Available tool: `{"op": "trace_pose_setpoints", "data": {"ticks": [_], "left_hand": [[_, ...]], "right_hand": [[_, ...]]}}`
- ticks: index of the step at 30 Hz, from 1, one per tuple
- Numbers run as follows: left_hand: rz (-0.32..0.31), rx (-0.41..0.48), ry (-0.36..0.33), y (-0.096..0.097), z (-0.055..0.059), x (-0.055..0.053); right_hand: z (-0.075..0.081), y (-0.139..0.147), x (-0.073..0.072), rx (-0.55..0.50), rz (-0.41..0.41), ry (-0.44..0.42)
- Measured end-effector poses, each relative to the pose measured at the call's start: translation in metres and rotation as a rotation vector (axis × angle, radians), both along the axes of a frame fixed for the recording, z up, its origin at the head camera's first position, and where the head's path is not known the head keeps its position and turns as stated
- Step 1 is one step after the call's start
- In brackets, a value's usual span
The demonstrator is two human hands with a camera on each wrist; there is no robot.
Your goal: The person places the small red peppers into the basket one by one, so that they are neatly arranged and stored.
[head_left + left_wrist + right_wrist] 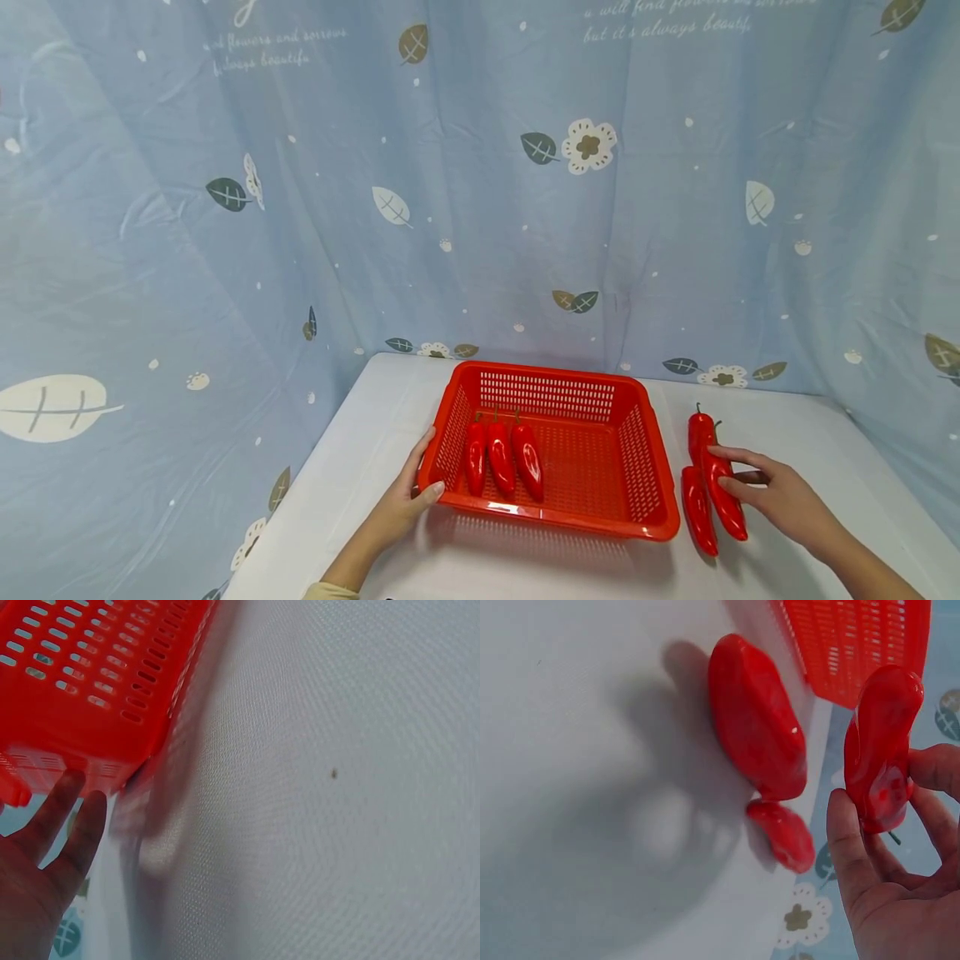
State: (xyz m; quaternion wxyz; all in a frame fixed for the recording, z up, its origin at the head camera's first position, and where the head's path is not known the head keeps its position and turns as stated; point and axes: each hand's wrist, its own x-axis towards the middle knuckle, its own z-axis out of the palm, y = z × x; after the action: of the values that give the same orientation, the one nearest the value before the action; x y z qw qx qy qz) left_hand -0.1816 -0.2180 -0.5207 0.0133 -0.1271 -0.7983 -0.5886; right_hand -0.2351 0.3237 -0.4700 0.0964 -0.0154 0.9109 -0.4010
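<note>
Left hand [405, 500]: thumb spread wide from the fingers, which lie nearly straight.
Left forearm [360, 554]: bare above the wrist, slanting forward and inward.
Right hand [780, 496]: fingers and thumb bent into a pinch.
Right forearm [873, 568]: bare, angled inward.

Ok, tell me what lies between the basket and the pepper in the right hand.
In the head view, a near pepper and a far pepper lie there on the white table.
</note>
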Motion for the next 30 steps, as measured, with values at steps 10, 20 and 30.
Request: {"op": "trace_pose_setpoints", "data": {"ticks": [10, 20, 30], "left_hand": [[0.007, -0.004, 0.004, 0.000, 0.000, 0.000], [0.012, 0.000, 0.005, 0.000, -0.001, 0.000], [0.021, -0.003, -0.006, 0.001, -0.002, 0.000]], "right_hand": [[0.015, -0.012, 0.000, -0.026, 0.037, 0.012], [0.028, -0.023, 0.002, -0.038, 0.071, 0.051], [0.044, -0.035, 0.001, -0.054, 0.142, 0.134]]}}
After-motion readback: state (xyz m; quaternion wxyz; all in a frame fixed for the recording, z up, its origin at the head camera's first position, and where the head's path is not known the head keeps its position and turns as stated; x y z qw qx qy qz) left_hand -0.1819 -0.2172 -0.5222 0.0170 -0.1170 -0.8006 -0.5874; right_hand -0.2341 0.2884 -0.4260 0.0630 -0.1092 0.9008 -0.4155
